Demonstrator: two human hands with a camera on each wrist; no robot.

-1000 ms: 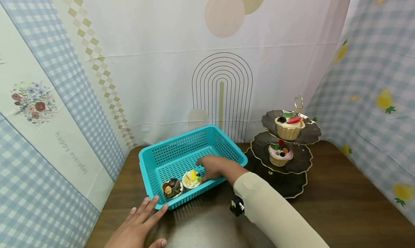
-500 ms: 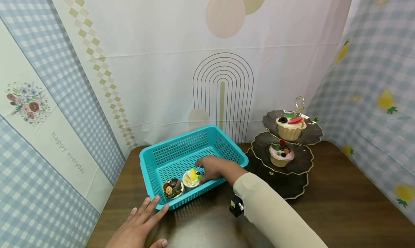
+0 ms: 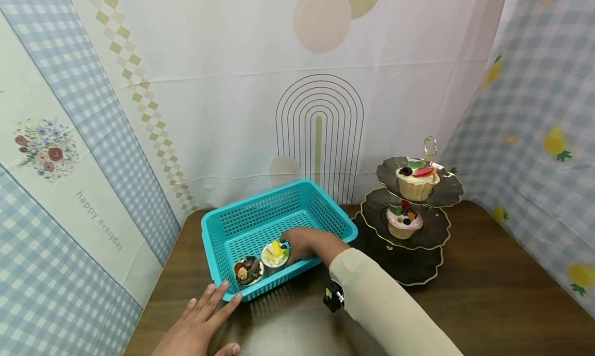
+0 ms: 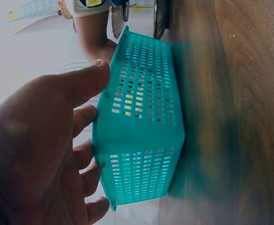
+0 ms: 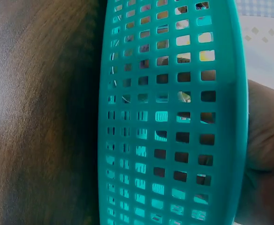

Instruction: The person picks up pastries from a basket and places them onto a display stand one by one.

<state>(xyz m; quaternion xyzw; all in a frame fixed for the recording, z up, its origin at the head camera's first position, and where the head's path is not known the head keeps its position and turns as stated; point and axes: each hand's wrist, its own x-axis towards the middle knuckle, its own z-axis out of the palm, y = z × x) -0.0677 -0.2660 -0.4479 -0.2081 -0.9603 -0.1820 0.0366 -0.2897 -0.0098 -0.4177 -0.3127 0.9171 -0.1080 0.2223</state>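
Observation:
In the head view, my right hand (image 3: 299, 244) reaches into the teal basket (image 3: 253, 196), its fingers curled about the right side of a cupcake topped with yellow fruit and cream (image 3: 274, 255). Its fingertips are partly hidden. Left of that cupcake sits another cupcake with chocolate and nut topping (image 3: 248, 271), in the basket's front corner. My left hand (image 3: 197, 320) lies with fingers extended, the fingertips on the basket's front left corner. The left wrist view shows the left thumb and fingers along the basket's rim (image 4: 106, 140). Through the basket's holes (image 5: 181, 117), parts of the right hand show.
A three-tier dark stand (image 3: 429, 232) with gold edges is right of the basket. It bears a strawberry-topped cupcake (image 3: 417, 185) on top and a pink-cream cupcake (image 3: 403, 223) on the middle tier. Patterned cloths hang behind and beside the wooden table (image 3: 502, 294).
My right hand and forearm have shifted slightly left, closer against the fruit cupcake. My left hand stays at the basket's corner, and the stand has not moved.

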